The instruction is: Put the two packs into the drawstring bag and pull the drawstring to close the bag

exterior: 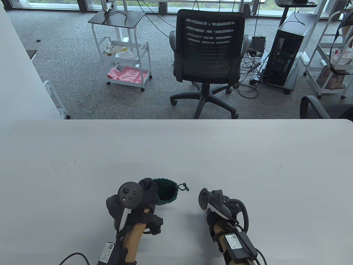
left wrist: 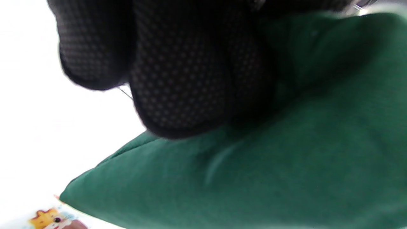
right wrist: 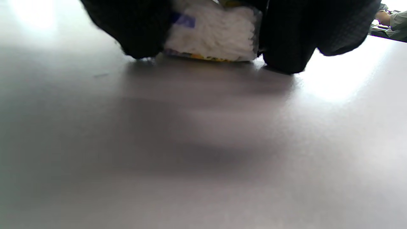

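Observation:
A dark green drawstring bag (exterior: pixel 165 192) lies near the table's front edge, its mouth open toward the far right, its cord knot (exterior: pixel 182 187) lying beside it. My left hand (exterior: pixel 150 193) grips the bag's rim; in the left wrist view the gloved fingers (left wrist: pixel 181 79) curl over the green cloth (left wrist: pixel 270 165). A pack (left wrist: pixel 47 220) with a yellow cartoon print peeks out at that view's bottom left corner. My right hand (exterior: pixel 231 205) sits to the right of the bag. In the right wrist view its fingers (right wrist: pixel 286 41) pinch a clear pack (right wrist: pixel 211 38) with white contents just above the table.
The grey table (exterior: pixel 176 154) stretches wide beyond the hands. Behind its far edge stand an office chair (exterior: pixel 209 60), a white cart (exterior: pixel 124 55) and a computer tower (exterior: pixel 286 52).

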`<state>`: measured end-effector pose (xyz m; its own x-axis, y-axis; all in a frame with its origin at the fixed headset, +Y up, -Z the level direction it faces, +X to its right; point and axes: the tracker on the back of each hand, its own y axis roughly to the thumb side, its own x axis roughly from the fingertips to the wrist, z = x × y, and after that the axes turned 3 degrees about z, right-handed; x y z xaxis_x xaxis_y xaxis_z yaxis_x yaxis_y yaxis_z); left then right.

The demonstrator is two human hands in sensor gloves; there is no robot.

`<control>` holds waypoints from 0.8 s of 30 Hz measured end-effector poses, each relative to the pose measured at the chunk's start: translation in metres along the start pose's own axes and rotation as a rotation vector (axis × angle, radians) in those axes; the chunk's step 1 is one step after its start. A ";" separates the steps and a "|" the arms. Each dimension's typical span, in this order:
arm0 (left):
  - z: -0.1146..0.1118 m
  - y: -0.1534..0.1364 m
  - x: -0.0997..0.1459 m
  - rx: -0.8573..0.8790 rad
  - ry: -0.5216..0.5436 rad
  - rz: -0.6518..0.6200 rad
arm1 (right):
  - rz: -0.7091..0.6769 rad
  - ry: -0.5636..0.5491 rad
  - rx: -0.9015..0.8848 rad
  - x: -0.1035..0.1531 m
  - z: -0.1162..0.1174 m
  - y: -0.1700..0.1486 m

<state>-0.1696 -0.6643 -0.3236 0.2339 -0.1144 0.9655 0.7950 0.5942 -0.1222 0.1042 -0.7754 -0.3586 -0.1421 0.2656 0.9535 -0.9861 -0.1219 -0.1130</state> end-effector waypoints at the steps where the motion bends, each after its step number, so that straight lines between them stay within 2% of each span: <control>1: 0.000 0.000 0.000 0.000 0.001 0.000 | -0.006 -0.007 -0.015 0.000 -0.001 -0.002; 6: 0.000 0.000 0.000 -0.006 0.002 -0.002 | 0.006 -0.040 -0.107 -0.001 -0.006 -0.014; 12: -0.001 0.001 0.001 -0.007 0.005 -0.009 | -0.011 -0.071 -0.314 0.001 -0.022 -0.040; 19: -0.002 0.007 0.005 -0.026 0.018 -0.033 | -0.073 -0.226 -0.568 0.018 -0.057 -0.067; 24: -0.003 0.013 0.008 -0.050 0.032 -0.057 | -0.187 -0.374 -0.757 0.039 -0.083 -0.078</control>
<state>-0.1558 -0.6593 -0.3185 0.2045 -0.1734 0.9634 0.8345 0.5453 -0.0790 0.1687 -0.6762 -0.3361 -0.0652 -0.1309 0.9892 -0.8011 0.5979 0.0264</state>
